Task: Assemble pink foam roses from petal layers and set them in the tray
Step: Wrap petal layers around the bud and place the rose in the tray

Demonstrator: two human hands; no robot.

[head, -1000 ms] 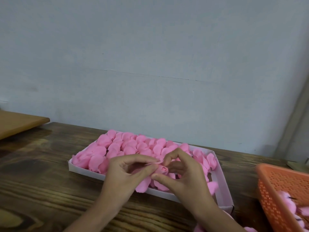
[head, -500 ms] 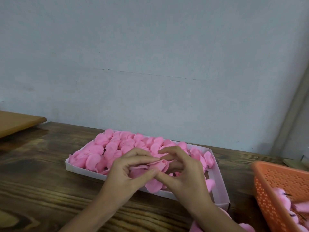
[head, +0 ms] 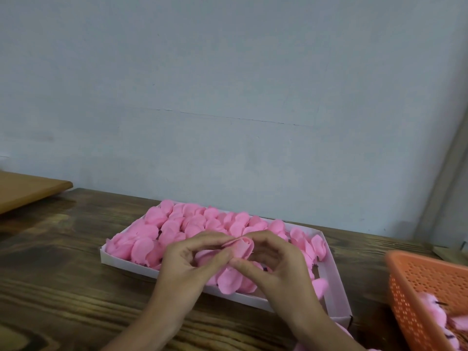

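Near right, an orange basket (head: pixel 425 279) holds pink pieces (head: pixel 430 309). Over the table (head: pixel 63 274), left hand (head: pixel 192 264) and right hand (head: pixel 281 267) meet, fingers curled, pinching a half-built pink rose (head: pixel 243 247) between them, above the near edge of the white tray (head: pixel 126 262). Behind, finished roses (head: pixel 192 221) pack the tray.
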